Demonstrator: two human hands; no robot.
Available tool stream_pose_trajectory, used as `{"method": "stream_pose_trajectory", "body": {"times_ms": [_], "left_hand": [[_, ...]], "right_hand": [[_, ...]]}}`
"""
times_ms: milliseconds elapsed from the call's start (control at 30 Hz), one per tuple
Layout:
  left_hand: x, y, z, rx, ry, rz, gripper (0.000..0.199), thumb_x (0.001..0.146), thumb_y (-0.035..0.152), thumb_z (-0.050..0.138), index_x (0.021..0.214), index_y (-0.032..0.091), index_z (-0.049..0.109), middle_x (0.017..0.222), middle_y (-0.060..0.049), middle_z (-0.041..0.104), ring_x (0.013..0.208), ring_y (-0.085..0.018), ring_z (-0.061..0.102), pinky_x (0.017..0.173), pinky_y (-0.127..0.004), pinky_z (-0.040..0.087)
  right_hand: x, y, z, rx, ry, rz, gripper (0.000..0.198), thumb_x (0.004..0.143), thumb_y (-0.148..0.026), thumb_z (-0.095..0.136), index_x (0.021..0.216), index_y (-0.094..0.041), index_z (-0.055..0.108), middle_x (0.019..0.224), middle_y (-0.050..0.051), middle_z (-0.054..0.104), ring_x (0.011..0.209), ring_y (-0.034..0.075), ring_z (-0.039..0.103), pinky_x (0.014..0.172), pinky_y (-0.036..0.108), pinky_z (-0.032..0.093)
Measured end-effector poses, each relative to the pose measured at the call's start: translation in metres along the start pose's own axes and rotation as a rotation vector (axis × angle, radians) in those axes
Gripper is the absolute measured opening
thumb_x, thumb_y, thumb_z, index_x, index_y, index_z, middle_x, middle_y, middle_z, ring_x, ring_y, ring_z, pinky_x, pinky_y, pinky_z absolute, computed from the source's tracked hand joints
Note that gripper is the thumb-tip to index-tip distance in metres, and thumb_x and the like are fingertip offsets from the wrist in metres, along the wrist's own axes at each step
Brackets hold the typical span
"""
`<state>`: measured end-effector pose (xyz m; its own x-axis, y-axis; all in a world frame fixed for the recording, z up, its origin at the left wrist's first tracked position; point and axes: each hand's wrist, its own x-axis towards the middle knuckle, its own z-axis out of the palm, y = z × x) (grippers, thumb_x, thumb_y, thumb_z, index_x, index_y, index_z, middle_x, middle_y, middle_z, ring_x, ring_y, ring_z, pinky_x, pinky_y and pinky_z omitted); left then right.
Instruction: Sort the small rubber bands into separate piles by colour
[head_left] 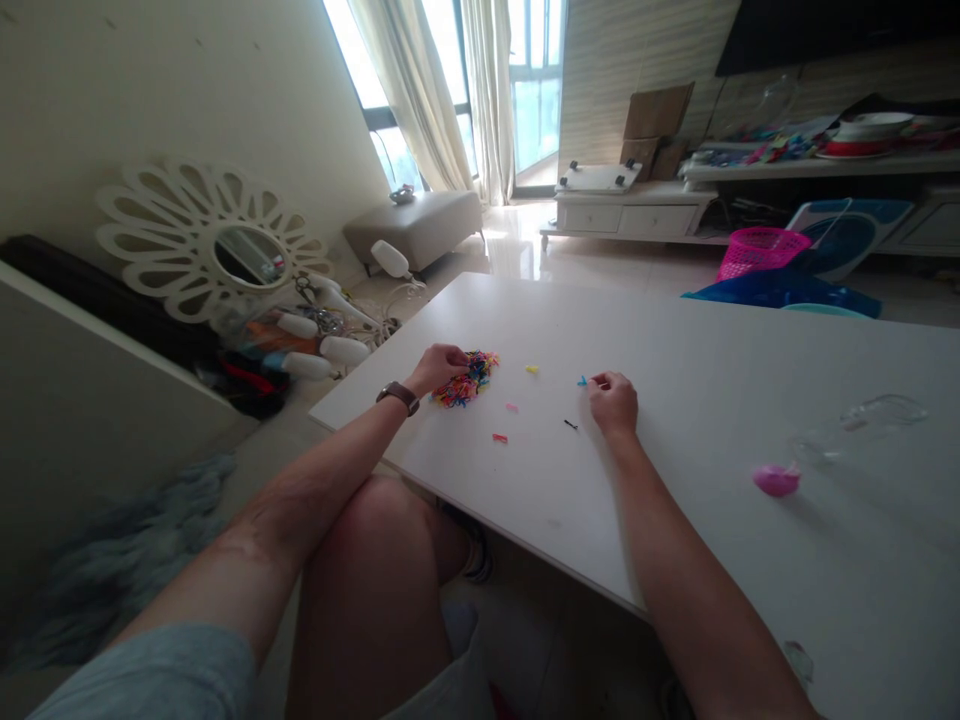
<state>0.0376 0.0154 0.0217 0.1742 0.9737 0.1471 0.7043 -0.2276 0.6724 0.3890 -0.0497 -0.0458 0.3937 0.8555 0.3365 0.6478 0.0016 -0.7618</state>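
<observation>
My left hand (441, 368) reaches over a heap of small, thin, many-coloured pieces (459, 392) that look like little elastic bands. Its fingers are pinched together at the heap's upper side, and whatever lies between them is hidden. To the right, my right hand (613, 402) rests low over the white table (697, 400), thumb and finger closed at a small blue piece (582, 381). Between the hands lie a yellow piece (532, 369), a pale pink piece (511, 407), a red piece (499, 438) and a black piece (571, 425), each apart from the others.
On the table's right side are a pink balloon-like object (777, 481) and a clear, transparent container (885, 412). Past the far edge stand a pink basket (763, 250) and a blue sheet-like thing (787, 291). White lamp shades (345, 350) lie beyond the left edge.
</observation>
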Motion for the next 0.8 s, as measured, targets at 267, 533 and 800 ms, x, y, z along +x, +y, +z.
{"method": "stream_pose_trajectory", "body": {"times_ms": [267,533,800], "left_hand": [[-0.003,0.012,-0.003,0.079,-0.158,0.029,0.018,0.066,0.030,0.078,0.077,0.017,0.080,0.074,-0.004,0.075,0.068,-0.018,0.064,0.064,-0.027,0.046],[-0.003,0.011,-0.003,0.149,-0.230,0.025,0.020,0.065,0.027,0.073,0.080,0.015,0.080,0.072,-0.002,0.074,0.066,-0.016,0.062,0.062,-0.026,0.044],[-0.004,0.014,-0.003,0.150,-0.230,0.043,0.018,0.065,0.027,0.074,0.078,0.015,0.080,0.070,-0.003,0.073,0.064,-0.015,0.060,0.062,-0.026,0.043]], "right_hand": [[0.000,-0.001,-0.001,-0.006,-0.003,-0.007,0.015,0.080,-0.032,0.054,0.073,-0.022,0.063,0.086,0.009,0.068,0.082,0.024,0.058,0.081,0.037,0.044],[0.000,0.000,0.000,-0.010,-0.008,0.000,0.017,0.080,-0.033,0.054,0.075,-0.021,0.065,0.086,0.008,0.068,0.082,0.024,0.057,0.080,0.036,0.044],[-0.001,-0.003,-0.002,0.003,-0.013,0.016,0.016,0.079,-0.033,0.055,0.073,-0.022,0.064,0.085,0.008,0.068,0.080,0.023,0.057,0.078,0.036,0.044]]}}
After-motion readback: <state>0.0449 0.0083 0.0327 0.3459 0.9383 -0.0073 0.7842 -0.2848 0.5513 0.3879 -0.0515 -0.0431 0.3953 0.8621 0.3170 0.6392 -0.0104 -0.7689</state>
